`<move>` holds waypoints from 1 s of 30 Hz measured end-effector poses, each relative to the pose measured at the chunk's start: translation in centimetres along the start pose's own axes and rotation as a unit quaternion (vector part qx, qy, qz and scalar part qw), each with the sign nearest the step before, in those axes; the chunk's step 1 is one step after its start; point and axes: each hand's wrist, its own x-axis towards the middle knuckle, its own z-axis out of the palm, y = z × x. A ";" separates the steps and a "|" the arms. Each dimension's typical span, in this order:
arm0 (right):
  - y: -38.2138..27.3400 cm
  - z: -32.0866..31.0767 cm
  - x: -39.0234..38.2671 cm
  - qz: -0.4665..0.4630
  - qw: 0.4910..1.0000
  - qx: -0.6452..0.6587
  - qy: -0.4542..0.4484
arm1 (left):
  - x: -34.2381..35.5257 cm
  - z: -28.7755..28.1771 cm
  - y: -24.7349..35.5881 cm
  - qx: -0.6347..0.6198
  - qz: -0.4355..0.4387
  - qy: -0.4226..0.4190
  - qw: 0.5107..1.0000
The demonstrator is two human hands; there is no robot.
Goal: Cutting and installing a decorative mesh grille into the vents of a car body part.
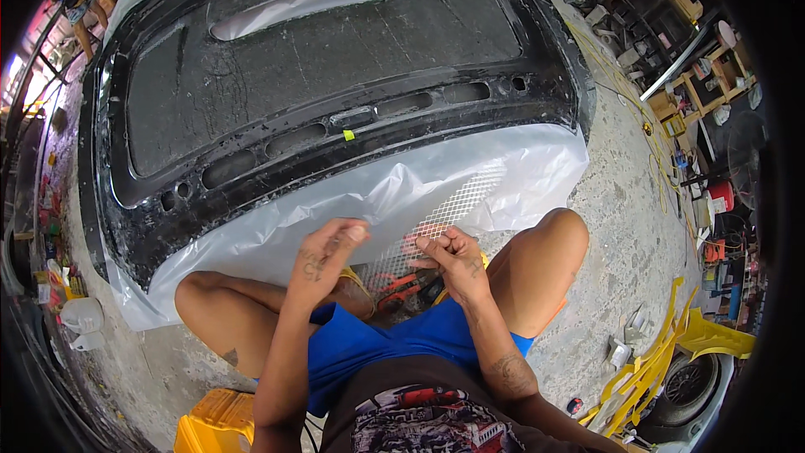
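A strip of diamond-patterned mesh [464, 204], pale and see-through, slants between my knees and over the plastic sheet. My right hand [455, 262] is closed on the edge of this mesh, thumb and fingers pinched together. To the left of the strip, my left hand [330, 257] is raised with its fingers curled in and the thumb against them. Whatever it may hold is hidden or too small to name. Below the mesh, between my legs, lies a red-handled tool [399, 292], partly covered. In front of me a large black vehicle panel [335, 59] with slots rests on white plastic sheeting [537, 169].
Yellow curved panels [646, 377] and a wheel [689, 386] lie at the lower right. A yellow container [216, 421] sits at the lower left, and a white jug [81, 315] farther left. Cluttered wooden shelving [713, 84] lines the right side. Another person's legs [84, 33] show at the far left.
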 end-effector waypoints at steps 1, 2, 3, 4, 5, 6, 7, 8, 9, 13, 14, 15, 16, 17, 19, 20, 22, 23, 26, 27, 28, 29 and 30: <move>-0.6 0.0 0.2 -0.003 1.000 0.002 -0.002 | -0.1 -0.7 0.3 -0.005 0.014 0.052 0.999; -1.6 0.4 0.2 0.028 0.999 0.022 -0.033 | -0.4 -1.7 0.4 -0.001 0.017 0.055 0.998; -2.4 0.8 0.5 0.060 0.995 0.041 -0.064 | -0.7 -2.7 0.5 -0.002 0.018 0.063 0.998; -3.0 1.0 1.3 0.098 0.980 0.089 -0.150 | -1.0 -3.5 0.6 -0.004 0.020 0.072 0.997; -3.6 1.6 1.6 0.096 0.978 0.089 -0.163 | -1.3 -3.7 1.0 0.002 0.026 0.082 0.996; -4.2 2.3 2.0 0.141 0.953 0.135 -0.231 | -1.3 -3.6 1.5 -0.022 0.059 0.117 0.991; -4.7 2.9 2.3 0.187 0.919 0.177 -0.298 | -1.5 -3.5 2.0 -0.044 0.093 0.151 0.983; -4.3 2.7 2.6 0.206 0.909 0.169 -0.320 | -1.5 -3.5 2.7 -0.038 0.102 0.162 0.981; -3.9 3.2 2.4 0.207 0.905 0.166 -0.334 | -1.6 -3.5 3.3 -0.014 0.140 0.160 0.977; -3.2 4.9 0.6 0.278 0.857 0.178 -0.397 | -3.5 -7.0 3.4 0.248 0.243 0.101 0.932; -3.1 5.3 -0.1 0.282 0.847 0.188 -0.410 | -4.2 -7.8 3.4 0.248 0.246 0.103 0.931; -3.1 5.7 -0.6 0.287 0.837 0.197 -0.422 | -4.9 -8.6 3.4 0.264 0.248 0.080 0.929; -3.3 5.5 -1.0 0.254 0.859 0.106 -0.431 | -5.4 -9.3 3.5 0.281 0.250 0.055 0.925; -4.2 5.5 -1.4 0.253 0.861 0.103 -0.429 | -6.0 -9.9 3.9 0.277 0.253 0.054 0.925; -6.8 5.6 -1.3 0.182 0.920 0.058 -0.343 | -6.6 -11.1 4.9 0.224 0.214 0.063 0.949; -7.3 4.8 -0.7 0.177 0.921 0.056 -0.341 | -6.6 -12.0 5.2 0.222 0.219 0.060 0.948; -7.7 2.8 0.9 0.038 0.969 0.163 -0.181 | -6.2 -13.9 5.7 0.183 0.142 0.061 0.971; -7.7 2.9 1.1 0.036 0.969 0.162 -0.184 | -6.1 -14.9 5.9 0.183 0.145 0.063 0.970; -8.6 3.5 0.8 -0.074 0.979 -0.013 -0.191 | -5.2 -16.9 6.2 0.110 0.078 0.005 0.991; -8.4 4.0 1.0 -0.079 0.978 -0.012 -0.191 | -5.1 -17.1 6.3 0.113 0.083 0.004 0.990; -8.1 4.3 1.5 -0.092 0.985 -0.075 -0.122 | -5.1 -17.2 6.4 0.090 0.058 -0.011 0.994; -7.9 5.3 1.8 -0.101 0.984 -0.137 -0.054 | -5.3 -17.4 6.6 0.067 0.030 -0.024 0.997; -7.9 6.3 1.8 -0.111 0.989 -0.092 -0.031 | -5.4 -17.5 6.7 0.071 0.030 -0.021 0.997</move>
